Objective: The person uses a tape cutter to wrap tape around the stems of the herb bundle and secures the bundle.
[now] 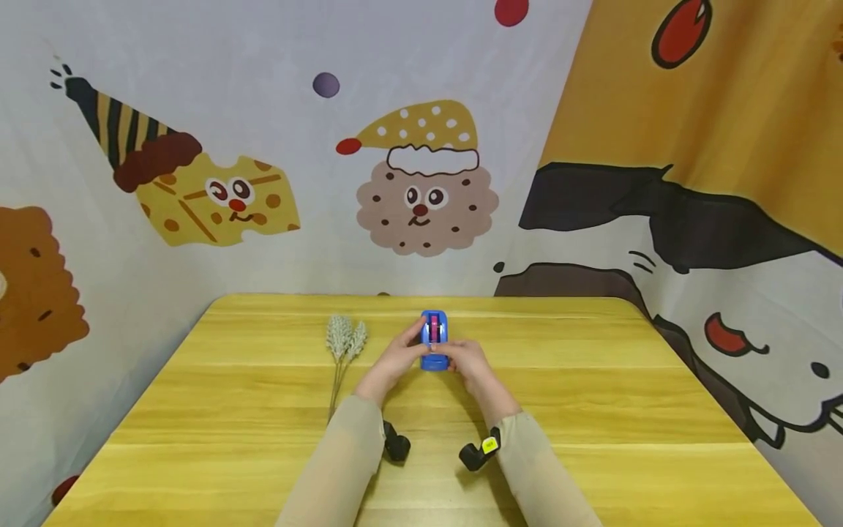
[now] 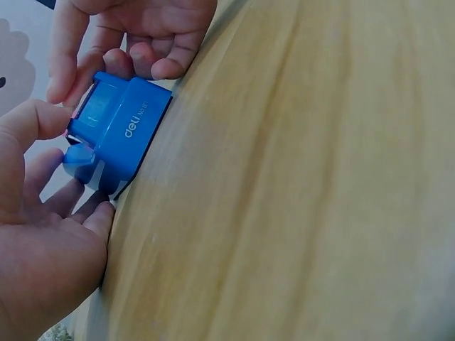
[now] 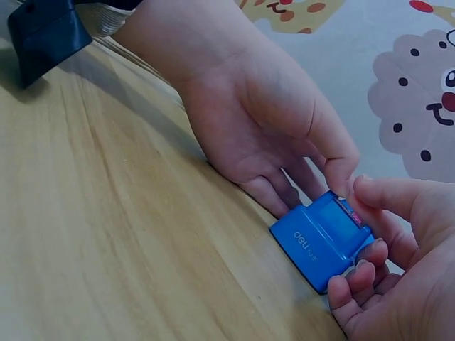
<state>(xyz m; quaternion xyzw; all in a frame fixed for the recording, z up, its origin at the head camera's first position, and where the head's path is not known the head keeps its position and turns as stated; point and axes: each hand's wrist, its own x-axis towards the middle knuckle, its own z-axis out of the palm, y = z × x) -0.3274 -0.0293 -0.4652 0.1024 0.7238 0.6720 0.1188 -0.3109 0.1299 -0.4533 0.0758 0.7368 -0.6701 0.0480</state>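
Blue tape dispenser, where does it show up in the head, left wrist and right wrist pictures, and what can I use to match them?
Head: the blue tape dispenser is just below centre.
Left wrist: the blue tape dispenser is in the upper left.
Right wrist: the blue tape dispenser is in the lower right.
Shared landmark: the left hand and right hand, at its sides in every view.

Bright and evenly lit in the head view, with soft shadows on the yellow wood-grained table [image 1: 612,395] below the fingers [image 1: 413,331], along two beige cloth sleeves [image 1: 337,461]. Dimmer and cooler in both wrist views. Clear enough beside the fingers to show white printed lettering [image 2: 133,126] on the rounded blue plastic tape dispenser [image 2: 139,153]; softly blurred across the table grain right of them in the left wrist view.
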